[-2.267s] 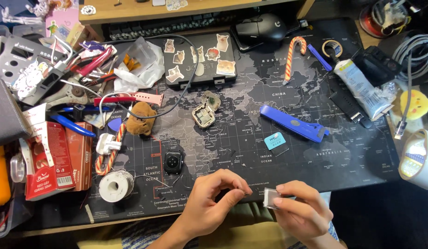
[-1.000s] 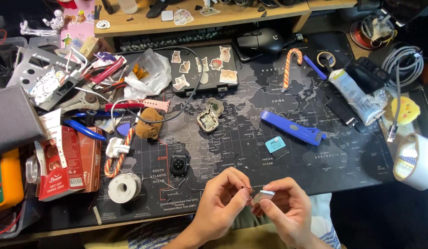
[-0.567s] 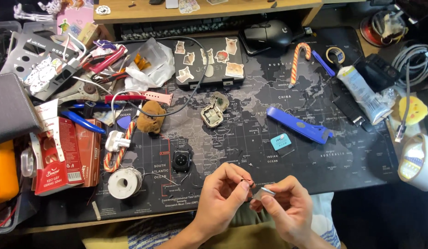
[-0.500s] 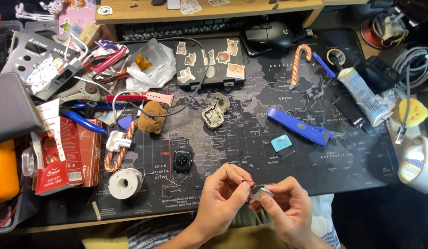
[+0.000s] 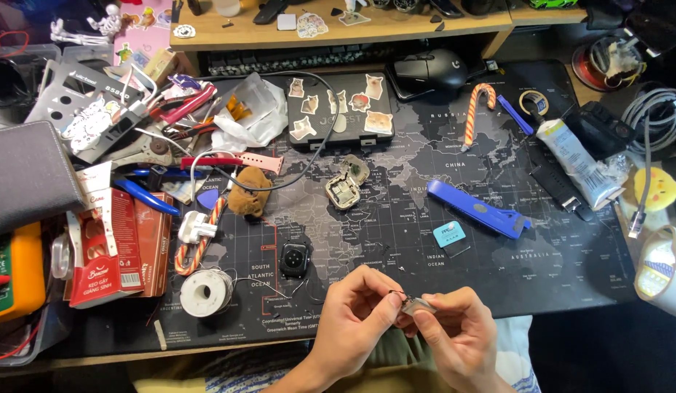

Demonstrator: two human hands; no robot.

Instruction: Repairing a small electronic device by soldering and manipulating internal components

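Cluttered tabletop (image 5: 571, 284) under dark map mat (image 5: 425, 218). Left hand (image 5: 356, 320) and right hand (image 5: 458, 342), near edge: fingers of both pinching one small metal part (image 5: 413, 305) between them. Solder spool (image 5: 205, 292), smartwatch body (image 5: 295, 258) nearby.

Room to pass lies along the table's (image 5: 571, 284) near edge toward the right corner, past the small blue card (image 5: 450, 234) and blue tool (image 5: 477, 209). Toward the left edge the way is blocked by the solder spool (image 5: 205, 292), watch body (image 5: 295, 258), red boxes (image 5: 116, 244) and piled tools (image 5: 163, 120).
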